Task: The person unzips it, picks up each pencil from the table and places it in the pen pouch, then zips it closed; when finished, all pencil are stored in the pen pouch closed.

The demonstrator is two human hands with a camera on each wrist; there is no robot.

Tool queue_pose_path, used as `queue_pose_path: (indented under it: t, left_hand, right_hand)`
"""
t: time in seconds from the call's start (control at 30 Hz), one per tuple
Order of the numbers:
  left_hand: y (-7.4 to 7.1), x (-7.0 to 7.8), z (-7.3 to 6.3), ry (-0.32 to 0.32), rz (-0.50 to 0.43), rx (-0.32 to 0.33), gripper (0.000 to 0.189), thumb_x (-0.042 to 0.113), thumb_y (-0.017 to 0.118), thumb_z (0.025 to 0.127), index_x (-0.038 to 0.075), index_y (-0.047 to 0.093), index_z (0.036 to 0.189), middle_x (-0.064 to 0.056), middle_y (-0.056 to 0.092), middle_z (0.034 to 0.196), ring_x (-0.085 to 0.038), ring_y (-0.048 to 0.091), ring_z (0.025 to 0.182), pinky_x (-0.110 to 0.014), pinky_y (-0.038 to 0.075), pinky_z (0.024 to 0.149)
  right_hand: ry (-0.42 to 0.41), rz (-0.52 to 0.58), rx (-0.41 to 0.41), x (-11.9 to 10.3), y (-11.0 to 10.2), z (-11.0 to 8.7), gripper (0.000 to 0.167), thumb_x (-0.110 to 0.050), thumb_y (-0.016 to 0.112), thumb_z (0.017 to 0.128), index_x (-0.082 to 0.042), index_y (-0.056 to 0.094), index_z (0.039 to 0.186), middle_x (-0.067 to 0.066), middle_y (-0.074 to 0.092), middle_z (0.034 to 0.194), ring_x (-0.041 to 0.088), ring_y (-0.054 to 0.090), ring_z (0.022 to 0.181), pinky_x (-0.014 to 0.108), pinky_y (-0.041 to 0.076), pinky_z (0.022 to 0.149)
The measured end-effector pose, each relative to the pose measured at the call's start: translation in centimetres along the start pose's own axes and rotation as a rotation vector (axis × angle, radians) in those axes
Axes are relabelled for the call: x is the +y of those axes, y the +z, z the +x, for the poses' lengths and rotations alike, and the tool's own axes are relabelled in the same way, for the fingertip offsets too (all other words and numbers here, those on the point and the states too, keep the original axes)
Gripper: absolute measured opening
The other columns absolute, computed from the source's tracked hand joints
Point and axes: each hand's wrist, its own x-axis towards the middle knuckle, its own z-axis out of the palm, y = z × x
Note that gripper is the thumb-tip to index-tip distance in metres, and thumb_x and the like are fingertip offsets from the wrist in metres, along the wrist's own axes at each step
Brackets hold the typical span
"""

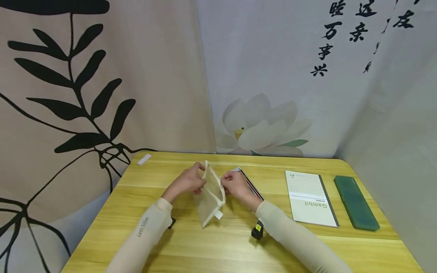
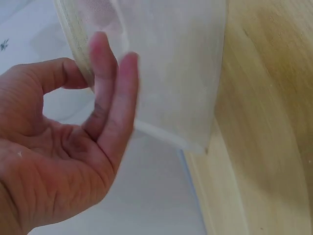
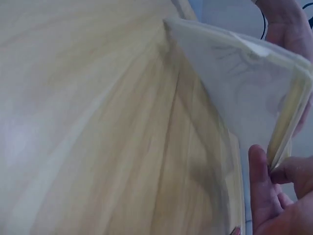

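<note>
Pale sleeves sit closest; I see left hand and right hand pinching the mesh pouch by its rim, fingertips nearly closed, toward the worktop's back edge. Probably light, floppy: hold rim corners.

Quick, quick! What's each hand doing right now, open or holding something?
Left hand: holding the pale pouch, pinching its edge.
Right hand: holding the pale pouch too, also pinching its edge.

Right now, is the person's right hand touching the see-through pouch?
Touching. The right wrist view shows it: the right hand pinches the edge of the see-through pouch between thumb and finger.
</note>
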Motion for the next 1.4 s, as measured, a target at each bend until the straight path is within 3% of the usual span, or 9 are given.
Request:
queue_pose_path:
  t: [0.2,0.3,0.47,0.63,0.77,1.0,1.17,1.3,1.4]
  left_hand:
    - [-1.1,-0.7,-0.4,0.029,-0.164,0.007,0.051,0.012,0.060,0.100,0.007,0.057,0.150,-0.015,0.071,0.091,-0.033,0.077,0.073,-0.053,0.068,0.079]
    - [-1.7,-1.1,-0.6,0.038,-0.273,0.016,0.045,0.010,0.060,0.100,0.006,0.062,0.145,-0.013,0.068,0.094,-0.027,0.076,0.072,-0.052,0.067,0.085]
    - [-2.6,-1.6,-1.0,0.063,-0.357,0.034,0.042,0.007,0.059,0.101,0.003,0.065,0.142,-0.012,0.068,0.093,-0.021,0.075,0.073,-0.052,0.067,0.089]
    - [-2.4,-1.3,-1.1,0.074,-0.293,0.090,0.041,0.007,0.060,0.099,0.001,0.066,0.140,-0.012,0.069,0.089,-0.023,0.076,0.070,-0.054,0.067,0.087]
    - [-1.5,-0.8,-0.8,0.075,-0.182,0.141,0.041,0.009,0.061,0.097,0.003,0.068,0.137,-0.010,0.072,0.084,-0.024,0.076,0.067,-0.050,0.068,0.078]
    - [-0.6,-0.1,-0.3,0.071,-0.102,0.191,0.041,0.012,0.063,0.097,0.003,0.066,0.136,-0.009,0.073,0.080,-0.031,0.077,0.068,-0.050,0.067,0.074]
    - [-0.7,0.0,-0.3,0.035,-0.078,0.213,0.040,0.013,0.064,0.098,0.003,0.065,0.136,-0.009,0.072,0.081,-0.032,0.077,0.069,-0.051,0.066,0.075]
    - [-0.7,-0.1,-0.3,0.012,-0.077,0.209,0.040,0.014,0.065,0.099,0.003,0.063,0.137,-0.010,0.072,0.085,-0.023,0.075,0.064,-0.048,0.067,0.074]
    - [-0.6,-0.1,-0.3,-0.005,-0.089,0.198,0.041,0.013,0.065,0.099,0.003,0.062,0.139,-0.011,0.072,0.087,-0.019,0.074,0.062,-0.046,0.067,0.072]
  right_hand:
    - [-0.021,-0.075,-0.018,0.6,-1.1,0.0,0.014,-0.009,0.063,0.096,-0.002,0.075,0.093,0.007,0.072,0.071,0.014,0.066,0.050,0.037,0.064,0.054]
    - [-0.002,-0.063,-0.046,0.8,-1.5,-0.1,0.015,-0.008,0.061,0.099,-0.001,0.074,0.096,0.009,0.075,0.074,0.016,0.070,0.054,0.037,0.065,0.055]
    - [0.013,-0.015,-0.076,0.8,-1.7,0.1,0.014,-0.007,0.061,0.101,0.000,0.072,0.101,0.011,0.078,0.081,0.020,0.076,0.065,0.037,0.066,0.058]
    - [-0.003,-0.007,-0.089,0.5,-1.5,0.3,0.014,-0.009,0.063,0.102,0.000,0.073,0.103,0.012,0.078,0.085,0.020,0.076,0.066,0.038,0.067,0.060]
    - [-0.006,-0.001,-0.105,0.2,-1.2,0.3,0.016,-0.011,0.063,0.103,0.002,0.072,0.106,0.014,0.078,0.087,0.019,0.075,0.066,0.039,0.068,0.061]
    - [0.000,0.010,-0.123,-0.5,-2.4,0.8,0.026,-0.019,0.063,0.106,0.005,0.071,0.113,0.022,0.078,0.099,0.033,0.080,0.083,0.043,0.069,0.070]
    - [-0.053,-0.123,-0.114,-1.4,-5.0,1.6,0.032,-0.028,0.064,0.106,0.000,0.073,0.117,0.023,0.077,0.108,0.038,0.078,0.092,0.044,0.068,0.071]
    - [-0.067,-0.285,-0.102,-1.6,-7.5,2.1,0.034,-0.043,0.069,0.102,-0.012,0.079,0.114,0.015,0.079,0.110,0.037,0.075,0.094,0.038,0.063,0.072]
    - [-0.044,-0.312,-0.133,-1.3,-9.1,2.2,0.033,-0.043,0.072,0.100,-0.015,0.078,0.117,0.009,0.077,0.110,0.035,0.073,0.101,0.040,0.062,0.081]
